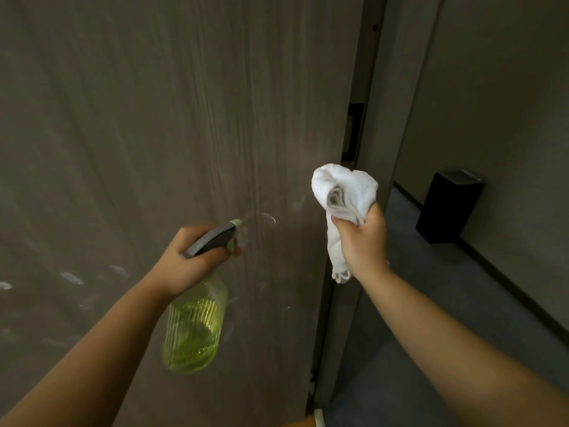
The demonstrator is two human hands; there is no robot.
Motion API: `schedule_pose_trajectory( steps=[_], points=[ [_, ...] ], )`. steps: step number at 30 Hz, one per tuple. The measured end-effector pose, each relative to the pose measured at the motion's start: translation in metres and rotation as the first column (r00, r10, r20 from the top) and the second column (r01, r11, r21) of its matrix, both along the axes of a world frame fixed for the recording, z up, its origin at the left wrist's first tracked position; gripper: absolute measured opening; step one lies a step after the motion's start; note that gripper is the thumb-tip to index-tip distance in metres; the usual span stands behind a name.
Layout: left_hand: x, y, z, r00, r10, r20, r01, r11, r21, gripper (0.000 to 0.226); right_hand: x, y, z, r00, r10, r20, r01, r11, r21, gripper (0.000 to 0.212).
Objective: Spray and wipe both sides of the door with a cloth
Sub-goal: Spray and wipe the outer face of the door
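Observation:
A grey-brown wood-grain door (154,134) fills the left and centre of the head view, its free edge running down at the right. Wet spray marks show on its face near the nozzle and lower left. My left hand (191,260) grips the grey trigger head of a yellow-green spray bottle (195,328), the nozzle pointing at the door close to its surface. My right hand (361,238) holds a bunched white cloth (345,192) in front of the door's edge, slightly away from the surface.
A black latch plate (352,131) sits in the door's edge. Beyond the gap, a black bin (446,204) stands on grey carpet (431,318) against a beige wall (508,118) with a dark skirting board.

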State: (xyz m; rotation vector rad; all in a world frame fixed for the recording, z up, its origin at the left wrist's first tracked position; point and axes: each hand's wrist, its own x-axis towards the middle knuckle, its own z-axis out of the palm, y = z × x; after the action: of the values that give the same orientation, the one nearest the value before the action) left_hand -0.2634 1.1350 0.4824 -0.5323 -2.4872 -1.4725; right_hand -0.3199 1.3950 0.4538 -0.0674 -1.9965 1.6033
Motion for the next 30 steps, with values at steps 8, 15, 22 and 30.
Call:
schedule_pose_trajectory(
  steps=[8, 15, 22, 30],
  points=[
    [-0.007, 0.022, -0.016, 1.000, -0.010, 0.020, 0.010, 1.000, -0.005, 0.060, 0.004, 0.013, -0.003, 1.000, -0.012, -0.025, 0.013, 0.999, 0.039, 0.032],
    [0.000, 0.023, -0.021, 0.997, 0.071, 0.002, -0.071, 0.992, 0.108, 0.028, -0.014, -0.013, 0.019, 0.884, 0.042, -0.465, 0.221, 0.839, 0.497, 0.048],
    [0.009, 0.014, -0.010, 0.986, 0.167, 0.013, -0.167, 0.975, 0.147, 0.023, -0.058, -0.050, 0.000, 0.716, -0.035, -0.697, 0.578, 0.589, 0.564, 0.048],
    [0.010, -0.011, -0.010, 0.977, 0.204, -0.054, -0.198, 0.975, 0.102, 0.026, -0.050, -0.087, -0.092, 0.717, 0.101, -0.689, 0.597, 0.420, 0.683, 0.055]
  ],
)
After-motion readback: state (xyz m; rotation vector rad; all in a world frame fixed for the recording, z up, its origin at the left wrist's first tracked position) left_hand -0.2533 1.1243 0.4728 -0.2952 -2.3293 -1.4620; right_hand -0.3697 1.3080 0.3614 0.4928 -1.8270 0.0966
